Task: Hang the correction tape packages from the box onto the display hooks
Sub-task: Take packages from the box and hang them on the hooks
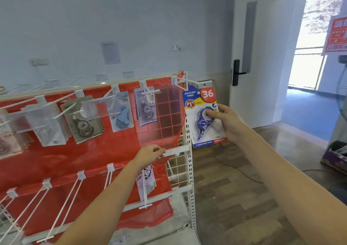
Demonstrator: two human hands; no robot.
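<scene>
My right hand (pixel 226 121) pinches a correction tape package (pixel 203 116) with a blue dispenser and a red "36" badge, held upright just right of the rack's top corner, near the rightmost top hook (pixel 185 82). My left hand (pixel 151 153) grips the white crossbar (pixel 177 151) at the rack's right side, fingers curled over it. Several packages hang on the top row hooks, among them a grey one (pixel 145 106) and a blue one (pixel 122 112). One package (pixel 147 179) hangs on a lower hook below my left hand. The box is out of view.
The display rack (pixel 189 169) has a red backing and long white hooks (pixel 63 205) sticking out in the lower row. Clear price tag holders (pixel 37 120) hang on the top hooks. A white door (pixel 262 56) stands behind, and a purple crate (pixel 336 156) sits on the wood floor at right.
</scene>
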